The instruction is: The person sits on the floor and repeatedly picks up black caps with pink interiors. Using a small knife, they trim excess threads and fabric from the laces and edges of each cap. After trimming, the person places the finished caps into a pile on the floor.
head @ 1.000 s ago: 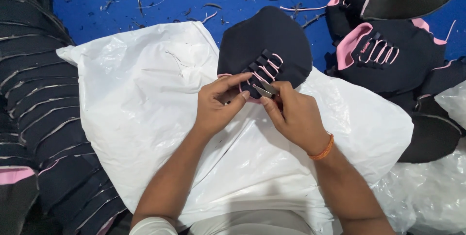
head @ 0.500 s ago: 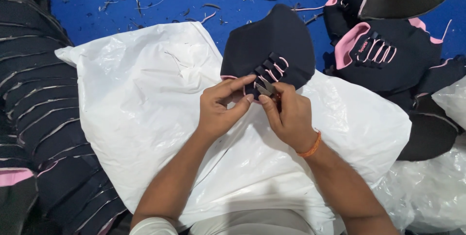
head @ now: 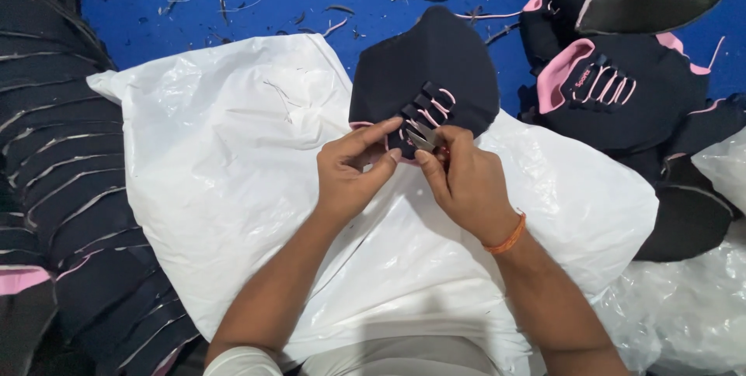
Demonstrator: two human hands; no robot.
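Left hand (head: 351, 178) fingers pinch the near edge of the black shoe upper (head: 426, 73) on the white plastic sheet (head: 233, 189), right hand (head: 465, 186) fingers pressed around small metal snips (head: 420, 138) at its pink loops, open sheet leftward.

Black shoe upper (head: 435, 73), pink loops, flat on plastic

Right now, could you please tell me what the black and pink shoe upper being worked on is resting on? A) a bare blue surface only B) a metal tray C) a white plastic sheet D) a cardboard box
C: the black shoe upper lies partly on the crinkled white plastic sheet, where the left hand and right hand meet at its pink loops with small metal snips.
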